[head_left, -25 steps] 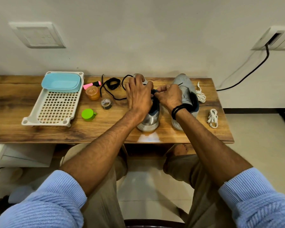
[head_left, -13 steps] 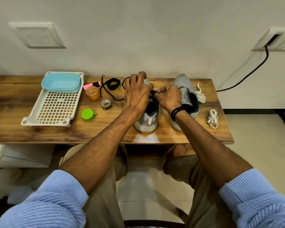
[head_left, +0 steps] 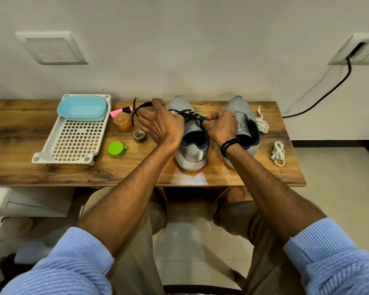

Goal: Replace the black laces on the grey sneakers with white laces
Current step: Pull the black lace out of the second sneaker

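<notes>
Two grey sneakers stand side by side on the wooden table (head_left: 19,133), toes to the wall. The left sneaker (head_left: 190,133) still carries a black lace (head_left: 188,114) across its eyelets. My left hand (head_left: 160,123) has pulled out to the left of that shoe and grips the free black lace. My right hand (head_left: 221,125) pinches the lace and tongue at the shoe's right side. The right sneaker (head_left: 243,122) has no lace. Two white laces lie at the right: one loose bundle (head_left: 261,122) by the toe, one folded bundle (head_left: 277,153) nearer me.
At the left stand a white perforated tray (head_left: 73,139) with a blue tub (head_left: 82,107), a pink highlighter (head_left: 120,111), an orange jar (head_left: 121,122), a green cap (head_left: 116,149) and a small tape roll (head_left: 140,136). A black cable (head_left: 320,99) runs down the wall.
My left hand has swung from over the left sneaker out to the left, drawing the black lace with it and uncovering the shoe. The right hand stays at the eyelets.
</notes>
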Motion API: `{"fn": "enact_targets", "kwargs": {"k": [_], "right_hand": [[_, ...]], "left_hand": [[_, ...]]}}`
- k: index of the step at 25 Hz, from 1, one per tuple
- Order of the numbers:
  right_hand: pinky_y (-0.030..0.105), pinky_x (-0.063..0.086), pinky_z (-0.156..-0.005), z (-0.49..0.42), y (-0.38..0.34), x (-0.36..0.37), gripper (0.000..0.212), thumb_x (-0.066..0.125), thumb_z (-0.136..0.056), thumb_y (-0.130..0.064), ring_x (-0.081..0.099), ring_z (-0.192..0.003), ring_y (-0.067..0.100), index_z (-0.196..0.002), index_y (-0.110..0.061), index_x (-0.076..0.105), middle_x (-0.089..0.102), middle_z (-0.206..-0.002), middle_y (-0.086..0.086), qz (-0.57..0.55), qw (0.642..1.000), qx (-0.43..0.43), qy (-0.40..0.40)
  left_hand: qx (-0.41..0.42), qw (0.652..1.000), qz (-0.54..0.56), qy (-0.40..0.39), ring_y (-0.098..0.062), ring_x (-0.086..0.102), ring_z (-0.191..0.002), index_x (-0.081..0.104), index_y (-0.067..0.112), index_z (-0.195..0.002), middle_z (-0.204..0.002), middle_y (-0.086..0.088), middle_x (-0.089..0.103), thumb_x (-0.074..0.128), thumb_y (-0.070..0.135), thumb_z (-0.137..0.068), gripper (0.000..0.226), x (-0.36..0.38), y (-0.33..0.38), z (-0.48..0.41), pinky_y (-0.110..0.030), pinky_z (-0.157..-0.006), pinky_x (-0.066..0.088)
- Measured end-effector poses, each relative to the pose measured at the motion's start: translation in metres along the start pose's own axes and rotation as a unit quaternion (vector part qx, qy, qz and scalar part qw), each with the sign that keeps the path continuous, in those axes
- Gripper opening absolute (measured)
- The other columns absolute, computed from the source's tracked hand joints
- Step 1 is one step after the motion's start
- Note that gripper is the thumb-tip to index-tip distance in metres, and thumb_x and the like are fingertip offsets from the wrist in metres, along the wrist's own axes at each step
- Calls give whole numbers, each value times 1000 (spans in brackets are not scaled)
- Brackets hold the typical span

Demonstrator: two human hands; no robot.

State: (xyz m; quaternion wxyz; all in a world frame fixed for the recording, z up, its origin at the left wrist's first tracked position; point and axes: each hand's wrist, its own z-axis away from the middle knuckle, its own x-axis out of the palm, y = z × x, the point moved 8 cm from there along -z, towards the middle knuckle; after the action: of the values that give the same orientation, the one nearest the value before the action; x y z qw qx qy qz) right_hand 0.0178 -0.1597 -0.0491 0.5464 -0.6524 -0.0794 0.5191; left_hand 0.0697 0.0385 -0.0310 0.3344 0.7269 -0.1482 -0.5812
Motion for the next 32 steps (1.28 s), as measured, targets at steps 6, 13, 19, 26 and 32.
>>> {"fn": "enact_targets", "kwargs": {"k": [6, 13, 19, 26, 32], "right_hand": [[34, 56, -83, 2, 6, 11, 27, 77, -78, -32, 69, -93, 21, -100, -21, 67, 74, -96, 4, 34, 999, -29, 3], [28, 50, -83, 6, 9, 17, 36, 71, -82, -31, 67, -104, 22, -114, -14, 68, 74, -102, 4, 55, 997, -33, 32], [31, 54, -84, 10, 2, 15, 32, 68, -86, -24, 68, -102, 23, -115, -10, 71, 75, -104, 7, 49, 996, -64, 34], [47, 57, -78, 13, -1, 19, 22, 67, -82, -15, 69, -90, 33, -96, 1, 70, 73, -91, 18, 19, 996, -74, 36], [46, 58, -71, 14, -3, 20, 17, 68, -80, -16, 70, -83, 31, -86, -1, 73, 72, -84, 18, 26, 996, -76, 24]], "left_hand": [[370, 917, -130, -76, -23, 50, -112, 66, 23, -112, -111, 0, 66, 63, 19, -88, 24, 28, 56, 31, -36, -93, 27], [327, 920, -188, -106, -27, 50, -117, 64, 20, -109, -101, -3, 71, 59, 29, -89, 22, 44, 44, 26, -41, -100, 26], [308, 924, -181, -134, -28, 45, -120, 70, 20, -108, -104, -5, 70, 58, 27, -91, 22, 48, 43, 26, -39, -94, 23], [312, 922, -162, -160, -25, 44, -122, 73, 16, -105, -103, -6, 71, 57, 17, -88, 23, 46, 48, 28, -37, -94, 23], [318, 909, -199, -182, -27, 44, -119, 76, 17, -101, -98, -6, 68, 55, 21, -87, 26, 51, 47, 27, -37, -95, 26]]}}
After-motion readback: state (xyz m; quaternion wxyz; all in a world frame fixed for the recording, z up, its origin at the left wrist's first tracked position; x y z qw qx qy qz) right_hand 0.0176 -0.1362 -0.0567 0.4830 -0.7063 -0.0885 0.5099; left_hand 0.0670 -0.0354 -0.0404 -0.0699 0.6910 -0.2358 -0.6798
